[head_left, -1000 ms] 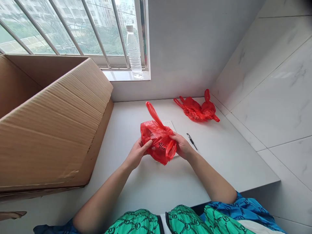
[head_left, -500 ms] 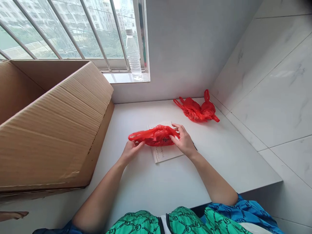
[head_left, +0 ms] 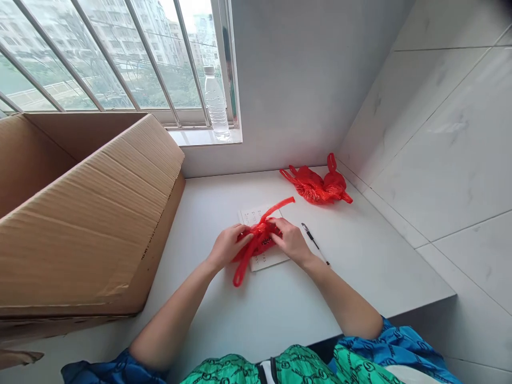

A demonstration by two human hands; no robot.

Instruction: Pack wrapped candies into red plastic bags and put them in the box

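Observation:
Between my hands, over an open notebook (head_left: 276, 258), is a red plastic bag (head_left: 261, 229) with dark print on its side. Its two handles stick out, one toward the upper right and one looped toward me. My left hand (head_left: 231, 244) is closed on the bag's left side, thumb and fingers at the gathered middle. On the right side, my right hand (head_left: 288, 240) pinches the bag near the same gathered part. What the bag contains is hidden. A black and clear pen (head_left: 316, 244) lies just right of the notebook.
A large open cardboard box (head_left: 100, 224) stands on the left of the white table (head_left: 216, 320). Another crumpled red plastic bag (head_left: 320, 185) lies at the back right by the wall. A clear water bottle (head_left: 216, 104) stands on the windowsill before the barred window.
The bag has gone from stretched out sideways to bunched, with its handles pointing apart. My hands have come closer together, and the pen now shows more fully. The view has shifted slightly.

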